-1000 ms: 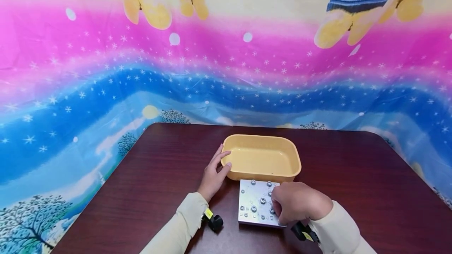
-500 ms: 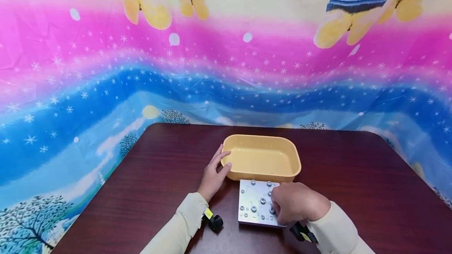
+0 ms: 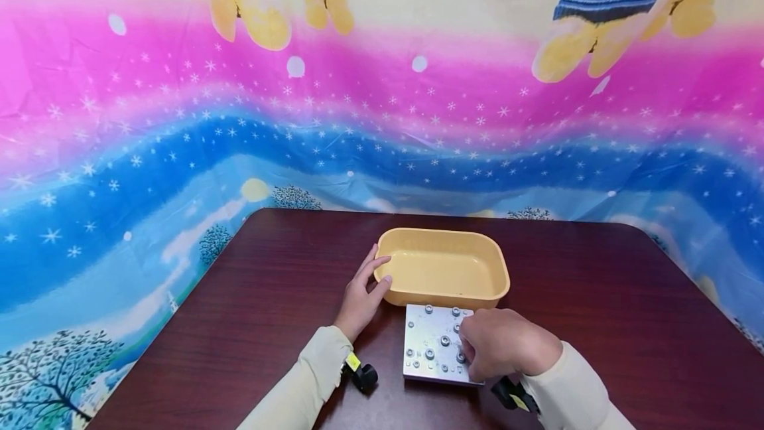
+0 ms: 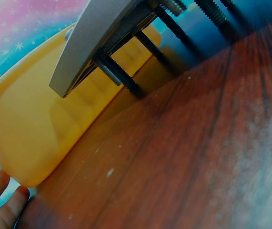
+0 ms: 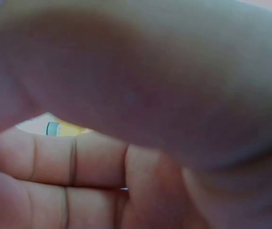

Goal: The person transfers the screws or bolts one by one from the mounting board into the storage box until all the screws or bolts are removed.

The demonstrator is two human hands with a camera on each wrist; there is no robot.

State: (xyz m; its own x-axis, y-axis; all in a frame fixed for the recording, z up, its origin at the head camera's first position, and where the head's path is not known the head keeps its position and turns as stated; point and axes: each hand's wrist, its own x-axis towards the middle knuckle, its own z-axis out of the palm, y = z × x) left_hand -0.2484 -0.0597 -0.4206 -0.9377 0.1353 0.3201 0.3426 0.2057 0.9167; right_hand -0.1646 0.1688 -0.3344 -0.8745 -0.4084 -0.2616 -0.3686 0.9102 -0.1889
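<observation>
My right hand [image 3: 507,344] bends over the right side of a silver metal plate [image 3: 422,334], fingers curled down at a bolt there; fingertips and bolt are hidden behind the hand. Several socket-head bolts [image 3: 444,341] of different sizes stand in the plate. Beneath it, in the left wrist view, threaded shanks [image 4: 114,71] stick out downward. My left hand [image 3: 360,298] holds the left end of a yellow plastic bin [image 3: 442,299], thumb and index finger hooked over the rim. Curled fingers [image 5: 93,162] fill much of the right wrist view.
The bin stands directly behind the plate, with a tiny dark speck on its floor. Both are on a dark red-brown wooden table [image 3: 286,271]. A printed cloth [image 3: 382,118] hangs behind the table. Small black cameras [image 3: 364,377] are strapped to both wrists.
The right hand shifts very slightly at the plate's right side. The left hand, bin and plate stay in place.
</observation>
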